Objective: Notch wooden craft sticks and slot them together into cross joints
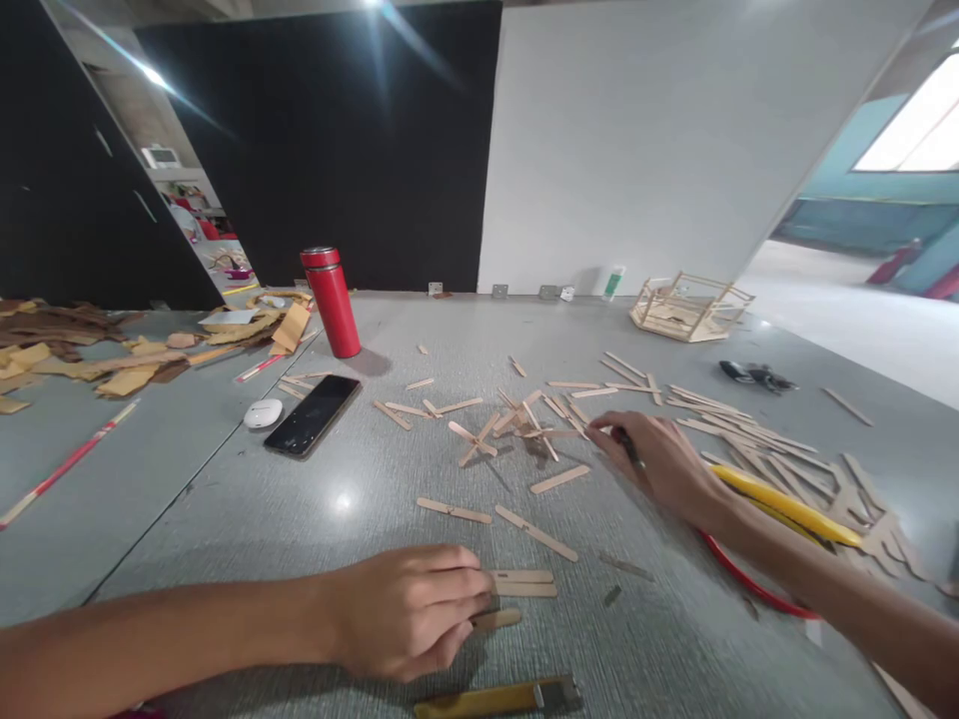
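Observation:
My left hand (420, 609) lies low on the grey table with its fingers curled together over several wooden craft sticks (528, 577), whose ends stick out to the right. A yellow cutter knife (494, 699) lies just in front of it. Farther out, my right hand (659, 459) is closed at the right edge of a loose pile of craft sticks (516, 414). A slim dark object (630, 446) shows between its fingers, too little of it to name. Two sticks with dark marks near their middles lie between my hands.
Under my right forearm are a yellow-handled tool (786, 504) and a heap of sticks (779, 449). A red flask (331, 305), a phone (313, 416) and a white case (263, 413) stand left. A stick frame model (693, 310) sits at the back right.

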Tool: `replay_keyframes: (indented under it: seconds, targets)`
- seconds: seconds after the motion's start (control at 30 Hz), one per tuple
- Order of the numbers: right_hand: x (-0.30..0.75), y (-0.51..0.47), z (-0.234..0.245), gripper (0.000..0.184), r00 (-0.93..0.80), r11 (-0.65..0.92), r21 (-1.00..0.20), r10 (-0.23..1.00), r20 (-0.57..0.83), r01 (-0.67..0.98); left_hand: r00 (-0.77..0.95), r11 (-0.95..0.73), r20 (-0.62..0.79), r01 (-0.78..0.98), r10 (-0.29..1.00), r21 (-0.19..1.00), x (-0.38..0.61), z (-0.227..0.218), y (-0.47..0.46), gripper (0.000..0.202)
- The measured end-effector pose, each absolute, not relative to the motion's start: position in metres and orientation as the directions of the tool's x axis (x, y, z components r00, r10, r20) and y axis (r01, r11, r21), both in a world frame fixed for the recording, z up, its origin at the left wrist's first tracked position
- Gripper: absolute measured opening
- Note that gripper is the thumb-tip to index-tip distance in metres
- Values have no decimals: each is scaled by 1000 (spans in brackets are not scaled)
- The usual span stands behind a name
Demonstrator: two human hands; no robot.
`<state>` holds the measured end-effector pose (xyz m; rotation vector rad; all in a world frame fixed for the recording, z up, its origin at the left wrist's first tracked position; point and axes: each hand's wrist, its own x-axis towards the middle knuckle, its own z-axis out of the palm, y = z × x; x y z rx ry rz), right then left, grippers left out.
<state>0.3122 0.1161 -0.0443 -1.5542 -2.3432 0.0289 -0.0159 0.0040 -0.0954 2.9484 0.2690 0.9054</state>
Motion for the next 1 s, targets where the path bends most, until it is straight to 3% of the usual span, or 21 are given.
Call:
replay_keyframes:
  seconds: [0.13,0.23,0.33,0.4,0.5,0.57,0.63,0.8,0.9,1.0]
  targets:
    - [312,150,-64,24,-279,312,-156,939,200,937,813,-984,554,153,180,95,-15,-95,4,29]
    - [313,155,-71,22,-310,339,-114,926,213,934,813,-984,555,152,179,95,-15,-95,4,29]
    - [315,144,-69,20,-385,413,-40,876,291,910,809,-984,561,147,177,99,-15,-95,4,29]
    - [315,130,-63,20,-397,419,39,820,412,907,803,-986,572,130,167,105,-15,-96,4,29]
    - [317,99,-52,31,-429,412,182,659,618,893,799,-988,582,105,151,113,-15,-97,5,28]
    - [319,76,-45,25,-517,461,286,524,676,840,805,-988,575,96,146,117,-15,-97,5,28]
    - [320,56,-40,20,-597,517,365,404,693,774,815,-988,561,87,142,123,-15,-96,5,29]
    - [315,26,-34,28,-781,558,642,18,624,526,829,-988,539,93,146,126,-15,-94,4,30]
    - [303,17,-30,25,-818,585,653,30,574,480,830,-991,543,94,129,91,-15,-95,4,28]
    - [283,9,-30,34,-818,723,484,195,542,493,833,-993,541,101,118,60,-15,-96,3,25]
